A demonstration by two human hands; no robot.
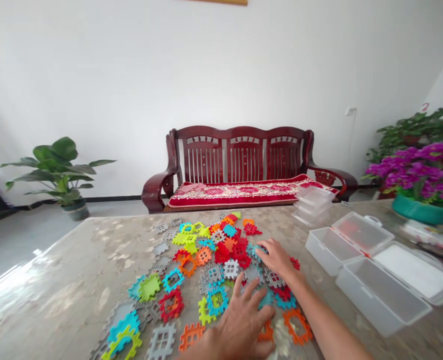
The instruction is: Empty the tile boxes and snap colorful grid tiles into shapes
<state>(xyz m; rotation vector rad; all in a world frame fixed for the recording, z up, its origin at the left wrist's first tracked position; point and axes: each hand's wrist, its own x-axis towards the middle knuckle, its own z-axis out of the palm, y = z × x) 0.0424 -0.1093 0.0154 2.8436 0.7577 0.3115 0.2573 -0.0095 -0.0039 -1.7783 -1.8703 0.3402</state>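
A spread of coloured plastic waffle-block pieces [206, 260] lies on a marbled table [75, 280], in red, orange, blue, grey and lime. My left hand [240, 325] lies flat on the near pieces with its fingers stretched out. My right hand [277, 257] reaches further in, fingers curled down on a blue and grey piece [254, 250] beside the red ones. Whether it grips that piece is unclear.
Two open clear plastic boxes [360, 255] with hinged lids stand at the right, with a stack of small clear tubs [313, 202] behind them. A purple flower pot [424, 190] sits at the far right. A red wooden bench [244, 170] and a potted plant [62, 175] stand beyond the table.
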